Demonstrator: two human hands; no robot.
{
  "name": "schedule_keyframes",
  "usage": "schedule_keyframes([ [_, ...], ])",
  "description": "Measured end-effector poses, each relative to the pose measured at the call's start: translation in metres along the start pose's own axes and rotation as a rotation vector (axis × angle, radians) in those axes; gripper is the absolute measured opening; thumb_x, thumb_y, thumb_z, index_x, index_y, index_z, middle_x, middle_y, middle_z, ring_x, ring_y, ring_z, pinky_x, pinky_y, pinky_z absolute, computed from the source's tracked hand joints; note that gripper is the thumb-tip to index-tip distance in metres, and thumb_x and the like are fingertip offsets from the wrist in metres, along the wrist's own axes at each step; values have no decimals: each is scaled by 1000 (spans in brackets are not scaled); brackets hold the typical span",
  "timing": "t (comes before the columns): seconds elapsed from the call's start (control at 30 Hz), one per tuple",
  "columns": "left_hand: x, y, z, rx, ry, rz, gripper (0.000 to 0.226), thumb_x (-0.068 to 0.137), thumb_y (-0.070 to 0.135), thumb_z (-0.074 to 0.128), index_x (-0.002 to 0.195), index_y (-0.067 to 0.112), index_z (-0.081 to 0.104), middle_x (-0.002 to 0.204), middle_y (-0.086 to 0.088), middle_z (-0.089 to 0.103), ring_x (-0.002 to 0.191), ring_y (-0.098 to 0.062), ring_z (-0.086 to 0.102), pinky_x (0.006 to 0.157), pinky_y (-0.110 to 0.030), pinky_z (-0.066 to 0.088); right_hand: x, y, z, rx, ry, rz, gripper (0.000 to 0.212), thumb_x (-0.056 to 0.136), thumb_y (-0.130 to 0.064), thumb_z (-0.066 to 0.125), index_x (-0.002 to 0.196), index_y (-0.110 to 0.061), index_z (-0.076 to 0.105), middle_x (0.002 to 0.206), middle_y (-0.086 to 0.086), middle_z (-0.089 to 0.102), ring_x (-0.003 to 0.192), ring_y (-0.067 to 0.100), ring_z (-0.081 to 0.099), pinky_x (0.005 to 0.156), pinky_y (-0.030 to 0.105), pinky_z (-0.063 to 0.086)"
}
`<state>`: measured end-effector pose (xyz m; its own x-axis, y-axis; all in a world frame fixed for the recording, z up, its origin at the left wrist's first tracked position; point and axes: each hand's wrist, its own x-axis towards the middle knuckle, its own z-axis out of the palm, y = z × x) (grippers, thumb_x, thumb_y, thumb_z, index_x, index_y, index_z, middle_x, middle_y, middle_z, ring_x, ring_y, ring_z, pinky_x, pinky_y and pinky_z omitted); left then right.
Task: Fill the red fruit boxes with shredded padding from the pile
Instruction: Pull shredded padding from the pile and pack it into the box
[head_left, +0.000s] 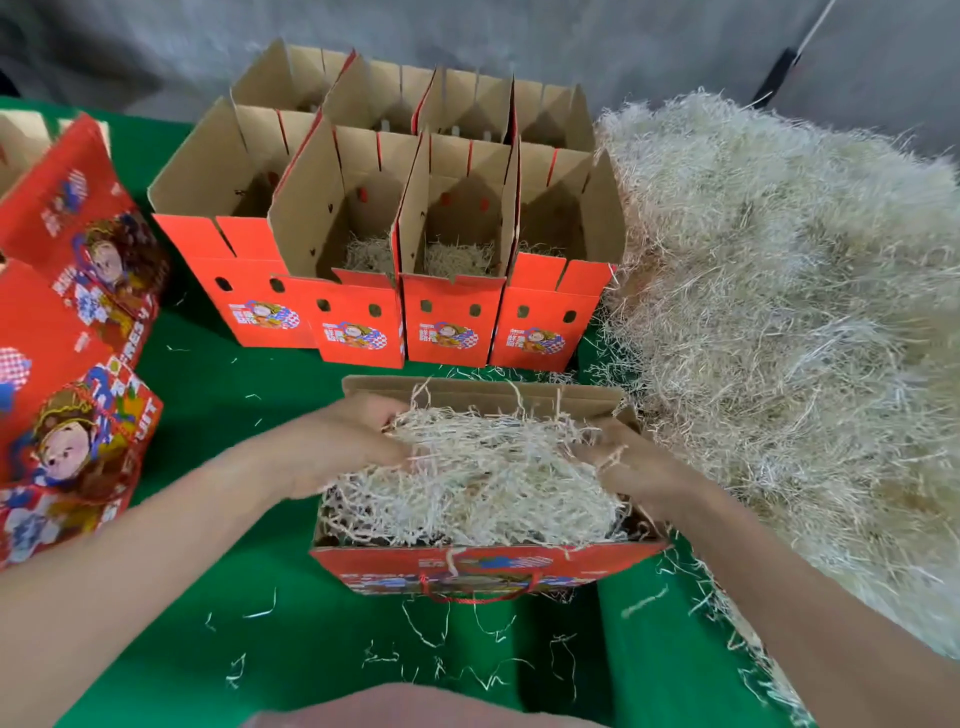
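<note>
Gripping the padding (467, 483) at 2 ends, left hand (337, 441) and right hand (631, 470) curl into it atop the box (483, 569), long axis crosswise; the pile (779, 312) lies right of the box.

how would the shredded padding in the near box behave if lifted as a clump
Probably light and springy: the shredded padding mounds above the near box rim. Likely sheds strands; loose ones litter the green tablecloth. Strands look tangled, so a clump should mostly hold together.
</note>
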<state>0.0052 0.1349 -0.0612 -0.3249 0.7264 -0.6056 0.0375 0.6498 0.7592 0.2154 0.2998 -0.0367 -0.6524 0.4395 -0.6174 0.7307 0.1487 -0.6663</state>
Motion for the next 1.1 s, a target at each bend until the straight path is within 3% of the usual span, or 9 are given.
schedule_keyframes([
  [0.1, -9, 2, -4, -200, 24, -54, 79, 63, 22, 76, 134, 14, 43, 135, 2, 44, 133, -17, 30, 110, -37, 18, -6, 5, -8, 100, 46, -74, 55, 92, 4, 43, 142, -2, 22, 146, 15, 29, 116, 2, 48, 96, 10, 29],
  [0.2, -17, 5, -9, -364, -1, -56, 84, 44, 13, 85, 120, 13, 51, 114, 6, 49, 114, -14, 36, 100, -36, 25, -2, 0, -12, 106, 41, -48, 44, 91, 5, 43, 133, -5, 35, 131, 13, 45, 104, 9, 51, 96, 24, 38],
  [0.33, -20, 5, -12, -550, -124, 53, 77, 58, -4, 68, 132, 8, 49, 128, -8, 57, 112, -22, 51, 91, -32, 37, -1, -6, -9, 377, 47, -44, 29, 90, 2, 50, 113, -16, 49, 100, 10, 58, 61, -4, 60, 50, 13, 47],
  [0.47, -5, 0, 1, -218, 81, 141, 84, 79, -8, 65, 145, 27, 27, 147, 12, 26, 127, -9, 34, 85, -7, 33, 5, 0, -15, 528, -176, 5, 85, 38, -36, 89, 111, -15, 53, 115, 2, 59, 105, 12, 54, 94, 31, 38],
  [0.63, -8, -6, 10, 346, 285, 198, 79, 75, 12, 71, 142, 26, 31, 138, 4, 41, 102, -8, 49, 85, -17, 42, 10, 16, -10, 389, -2, 97, 86, 73, 5, 66, 143, -19, 22, 125, -1, 46, 83, 1, 49, 102, 31, 30],
  [0.77, -15, -5, 7, 730, 89, 93, 78, 82, 20, 66, 147, 21, 23, 150, -3, 31, 123, -17, 47, 84, -10, 40, 11, 15, -5, 159, 190, 61, 72, 81, -15, 67, 142, -19, 29, 133, -2, 44, 102, 18, 54, 82, 26, 41],
  [0.9, -3, 16, 12, 286, -265, -3, 106, 60, 54, 80, 145, 21, 27, 148, 8, 33, 134, -9, 32, 113, -28, 25, 20, -3, 13, 200, 42, 39, 42, 86, -18, 63, 118, -27, 36, 116, -1, 56, 89, 5, 55, 75, 15, 46],
  [1.03, 23, 22, 45, 67, -179, 70, 37, 74, 26, 77, 104, 36, 56, 99, 26, 60, 109, -2, 50, 85, -11, 36, 31, -10, 22, 331, -124, 33, 108, 68, -19, 78, 148, -22, 5, 115, -22, 42, 126, 19, 42, 109, 38, 25],
  [1.1, 34, 13, 45, 127, -78, 88, 27, 78, 15, 71, 94, 29, 55, 89, 14, 60, 86, -6, 54, 70, -15, 38, 33, -4, 15, 288, -83, 37, 114, 52, -19, 80, 147, -21, 17, 106, -19, 52, 118, 19, 48, 105, 37, 35],
])
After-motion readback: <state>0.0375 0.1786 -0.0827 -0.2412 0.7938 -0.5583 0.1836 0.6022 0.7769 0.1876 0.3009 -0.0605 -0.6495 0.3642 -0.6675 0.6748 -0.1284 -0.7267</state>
